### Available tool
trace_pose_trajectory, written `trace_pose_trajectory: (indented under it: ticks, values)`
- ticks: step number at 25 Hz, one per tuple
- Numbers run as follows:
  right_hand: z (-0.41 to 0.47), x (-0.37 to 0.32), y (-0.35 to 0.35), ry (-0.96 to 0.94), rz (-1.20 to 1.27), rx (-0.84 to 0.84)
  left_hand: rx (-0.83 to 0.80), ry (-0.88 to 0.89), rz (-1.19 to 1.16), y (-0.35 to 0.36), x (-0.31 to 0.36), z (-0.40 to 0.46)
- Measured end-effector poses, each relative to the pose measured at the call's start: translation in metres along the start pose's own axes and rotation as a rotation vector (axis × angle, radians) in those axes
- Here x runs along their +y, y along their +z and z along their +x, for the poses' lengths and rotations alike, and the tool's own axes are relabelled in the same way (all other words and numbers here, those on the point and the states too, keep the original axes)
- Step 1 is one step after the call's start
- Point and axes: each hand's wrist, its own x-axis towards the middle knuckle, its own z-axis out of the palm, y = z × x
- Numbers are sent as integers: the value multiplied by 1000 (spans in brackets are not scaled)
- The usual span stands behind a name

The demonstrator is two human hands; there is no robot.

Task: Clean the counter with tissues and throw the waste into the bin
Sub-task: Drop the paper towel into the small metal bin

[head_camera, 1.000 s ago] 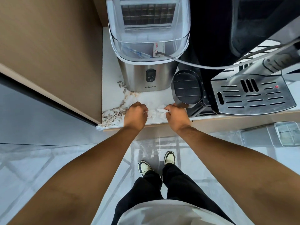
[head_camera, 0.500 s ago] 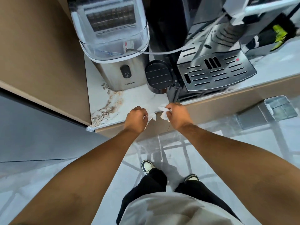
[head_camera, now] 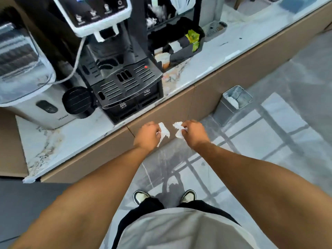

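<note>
You have a crumpled tissue (head_camera: 163, 131) clenched in your left hand (head_camera: 147, 135) and another wad (head_camera: 178, 129) in your right hand (head_camera: 195, 133), both off the worktop (head_camera: 75, 133). Wiping looks finished; the steel bin (head_camera: 233, 101) to your right awaits them.

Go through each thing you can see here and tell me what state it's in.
Left hand: closed on a tissue, off the counter.
Right hand: closed on a crumpled tissue.
Bin: open-topped, on the floor, white waste inside.
Coffee machine: red light lit.
</note>
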Motion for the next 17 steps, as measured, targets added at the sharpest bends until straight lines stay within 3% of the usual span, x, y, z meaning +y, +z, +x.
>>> trace_pose_trajectory:
  ticks: [11, 17]
  values:
    - [-27, 166, -102, 296, 110, 264, -89, 343, 87, 53, 189, 92]
    - [-12, 245, -138, 475, 139, 322, -166, 451, 149, 94, 270, 157]
